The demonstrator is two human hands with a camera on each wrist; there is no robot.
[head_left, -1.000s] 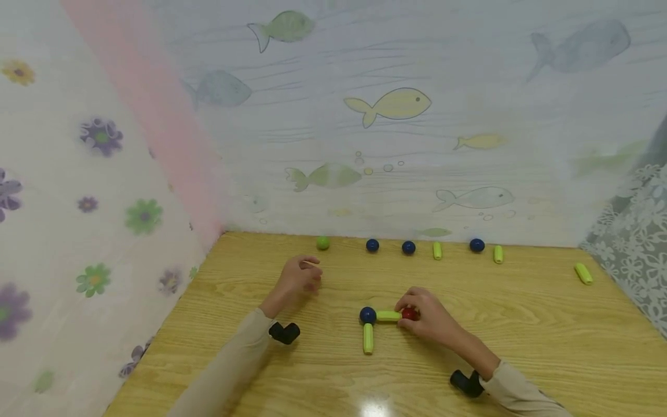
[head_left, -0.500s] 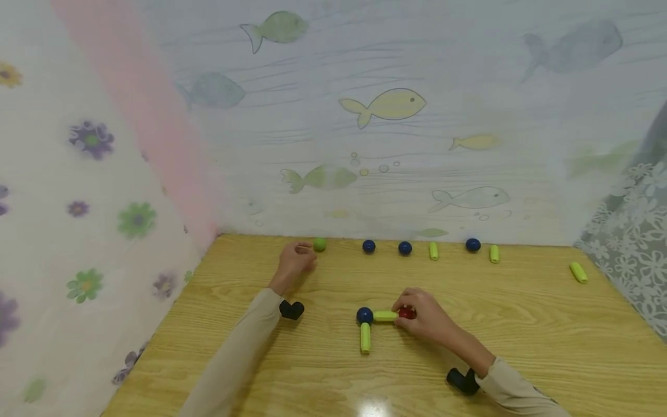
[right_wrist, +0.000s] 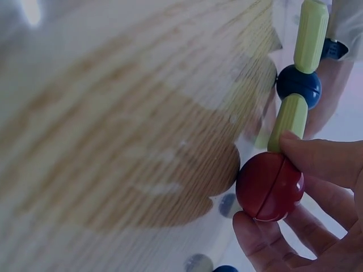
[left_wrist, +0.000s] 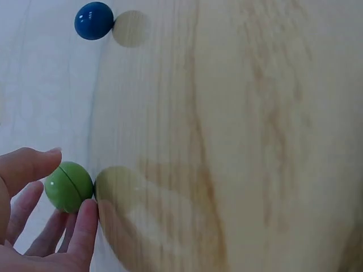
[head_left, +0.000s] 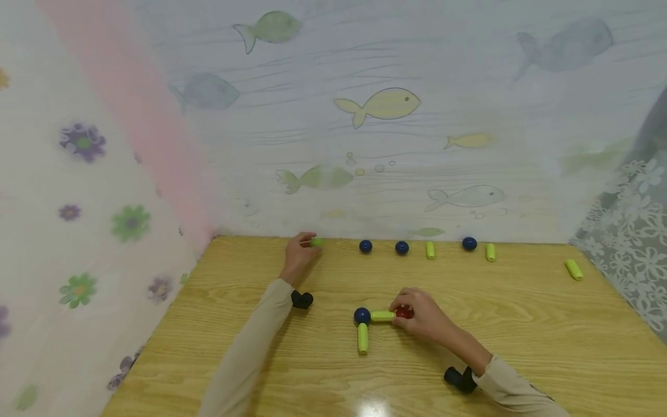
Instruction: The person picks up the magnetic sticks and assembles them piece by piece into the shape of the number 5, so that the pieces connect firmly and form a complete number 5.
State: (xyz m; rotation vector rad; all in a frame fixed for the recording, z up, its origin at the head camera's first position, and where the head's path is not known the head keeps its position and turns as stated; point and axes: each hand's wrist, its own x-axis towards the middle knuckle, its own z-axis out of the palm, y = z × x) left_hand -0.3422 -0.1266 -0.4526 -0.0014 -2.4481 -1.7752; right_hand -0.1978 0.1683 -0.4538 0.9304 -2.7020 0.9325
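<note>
At the table's back edge my left hand (head_left: 301, 255) has its thumb and fingers round a green ball (left_wrist: 68, 187), which still sits on the tabletop. My right hand (head_left: 424, 315) holds a red ball (right_wrist: 270, 186) between thumb and fingers. Its thumb tip also lies against a yellow-green stick (head_left: 383, 317) that joins the red ball to a blue ball (head_left: 362, 316). A second yellow-green stick (head_left: 362, 339) extends from this blue ball toward the near side, so the joined pieces form a corner.
Along the back of the wooden table (head_left: 234, 347) lie blue balls (head_left: 402, 248) and yellow-green sticks (head_left: 491, 252), with another stick (head_left: 574, 270) at the far right. A wall covering with fish drawings (head_left: 385, 104) rises behind the table edge.
My left hand has moved forward to the green ball and closed its fingers round it. My right hand stays on the red ball. The head view has shifted slightly.
</note>
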